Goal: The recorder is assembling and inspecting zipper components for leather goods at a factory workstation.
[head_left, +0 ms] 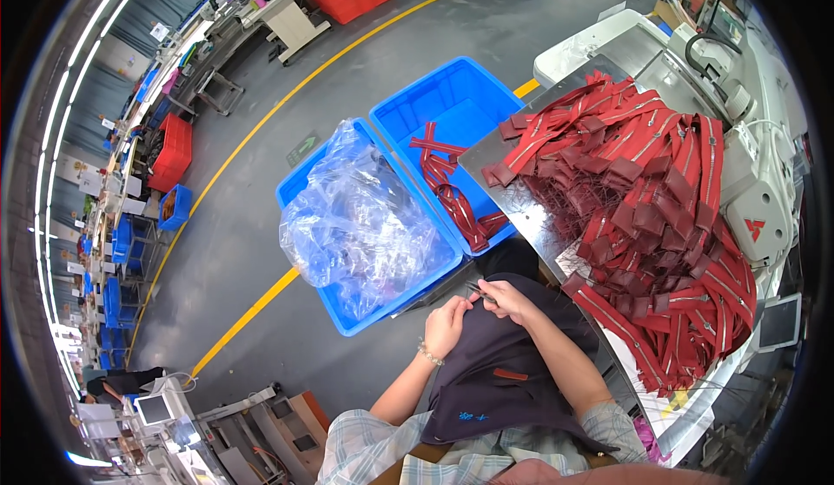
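My left hand [446, 323] is closed in a pinch above my dark apron [486, 363]; whatever sits between its fingertips is too small to make out. Close beside it, my right hand [511, 303] grips a small dark tool [474, 289], perhaps thread snips, its tip pointing toward the left fingers. To the right, a large heap of red zippers [647, 181] with metal teeth and dark red end tabs covers much of a metal worktable [530, 198]. Loose dark threads stick out along the heap's near-left side. Several red zippers [456, 211] lie in a blue bin [460, 72].
Left of that bin stands another blue bin [347, 329], filled with clear plastic bags [360, 216]. A white machine [756, 207] rises behind the zipper heap. Yellow lines [261, 316] mark the grey floor. Farther off are red crates [171, 151] and rows of worktables.
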`<state>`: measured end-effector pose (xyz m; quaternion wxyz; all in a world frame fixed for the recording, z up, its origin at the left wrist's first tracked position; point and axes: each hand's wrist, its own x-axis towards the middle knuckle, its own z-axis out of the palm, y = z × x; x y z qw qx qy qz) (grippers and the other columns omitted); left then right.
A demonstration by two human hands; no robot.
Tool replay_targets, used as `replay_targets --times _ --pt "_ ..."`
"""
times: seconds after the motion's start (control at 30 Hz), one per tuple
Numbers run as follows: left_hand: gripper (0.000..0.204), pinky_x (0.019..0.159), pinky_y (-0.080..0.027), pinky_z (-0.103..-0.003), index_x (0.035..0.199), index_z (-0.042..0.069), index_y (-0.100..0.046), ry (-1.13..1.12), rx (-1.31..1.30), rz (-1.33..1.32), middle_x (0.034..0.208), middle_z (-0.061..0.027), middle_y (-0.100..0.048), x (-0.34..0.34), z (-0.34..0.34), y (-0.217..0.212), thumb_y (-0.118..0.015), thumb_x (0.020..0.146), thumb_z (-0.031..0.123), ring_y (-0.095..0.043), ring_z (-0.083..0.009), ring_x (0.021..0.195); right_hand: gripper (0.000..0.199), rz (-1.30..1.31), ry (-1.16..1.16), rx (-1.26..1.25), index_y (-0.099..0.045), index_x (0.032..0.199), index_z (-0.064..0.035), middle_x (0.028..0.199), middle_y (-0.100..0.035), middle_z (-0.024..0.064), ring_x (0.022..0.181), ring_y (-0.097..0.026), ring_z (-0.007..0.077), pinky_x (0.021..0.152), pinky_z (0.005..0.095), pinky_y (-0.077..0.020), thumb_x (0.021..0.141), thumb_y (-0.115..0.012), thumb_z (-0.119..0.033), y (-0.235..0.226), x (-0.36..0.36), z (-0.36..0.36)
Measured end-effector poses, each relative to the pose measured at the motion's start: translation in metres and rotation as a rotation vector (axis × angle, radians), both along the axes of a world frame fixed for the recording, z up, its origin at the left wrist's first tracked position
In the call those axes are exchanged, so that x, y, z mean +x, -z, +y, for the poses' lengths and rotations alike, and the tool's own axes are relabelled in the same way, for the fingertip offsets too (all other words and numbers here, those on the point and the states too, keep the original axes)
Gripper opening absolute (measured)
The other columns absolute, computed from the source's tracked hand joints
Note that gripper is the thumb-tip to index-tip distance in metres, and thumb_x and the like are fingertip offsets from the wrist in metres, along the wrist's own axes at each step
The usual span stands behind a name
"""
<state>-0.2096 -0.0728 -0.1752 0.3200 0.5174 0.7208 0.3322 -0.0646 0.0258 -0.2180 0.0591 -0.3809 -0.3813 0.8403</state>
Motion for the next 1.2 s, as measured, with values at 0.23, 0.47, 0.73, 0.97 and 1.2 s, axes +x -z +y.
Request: replay_targets --times 0.23,0.47,0.73,0.97,1.2 --pt "0.019 0.049 -0.037 -0.034 0.082 0.007 -0.059 0.030 -0.036 -0.029 0.055 -0.0119 -0.051 -0.002 -0.003 0.001 -0.045 0.089 0.018 -0.051 -0.0260 0.048 0.034 0.032 0.020 0.002 -0.056 0.089 -0.0031 0.052 -0.038 -0.0034 0.041 -0.027 0.0030 0.037 0.0190 -0.0168 0.094 -0.041 -0.034 -0.006 -0.006 -0.003" --pt "0.021 0.051 -0.042 -0.038 0.078 0.008 -0.060 -0.005 -0.147 -0.142 0.053 -0.0109 -0.054 -0.006 -0.001 0.005 -0.046 0.087 0.021 -0.057 -0.0294 0.053 0.035 -0.090 0.151 0.041 -0.054 0.081 -0.0033 0.051 -0.040 -0.0021 0.039 -0.032 0.0028 0.037 0.0192 -0.0207 0.092 -0.045 -0.035 0.008 0.004 -0.005" --pt "0.013 0.046 -0.043 -0.038 0.078 0.011 -0.061 0.139 0.085 0.526 0.053 -0.0112 -0.055 -0.004 -0.002 0.007 -0.055 0.082 0.021 -0.057 -0.0277 0.049 0.039 -0.359 -0.044 0.644 -0.055 0.067 -0.0014 0.048 -0.052 0.0064 0.045 -0.052 0.0127 0.044 0.0275 -0.0372 0.087 -0.051 -0.035 -0.027 0.000 -0.005" --pt "0.011 0.046 -0.043 -0.037 0.080 0.012 -0.062 0.182 0.160 0.515 0.056 -0.0106 -0.056 0.003 -0.001 -0.003 -0.056 0.082 0.021 -0.058 -0.0271 0.051 0.034 -0.227 0.019 0.561 -0.053 0.069 -0.0018 0.049 -0.048 0.0021 0.044 -0.045 0.0070 0.042 0.0231 -0.0327 0.089 -0.052 -0.029 -0.012 -0.008 -0.006" --pt "0.012 0.049 -0.044 -0.038 0.078 0.008 -0.057 0.162 0.194 0.403 0.058 -0.0092 -0.057 0.000 -0.003 -0.002 -0.054 0.083 0.018 -0.057 -0.0272 0.054 0.024 0.059 0.139 0.409 -0.052 0.074 -0.0032 0.052 -0.044 -0.0023 0.044 -0.038 0.0033 0.040 0.0187 -0.0262 0.089 -0.053 -0.022 -0.016 -0.005 -0.012"
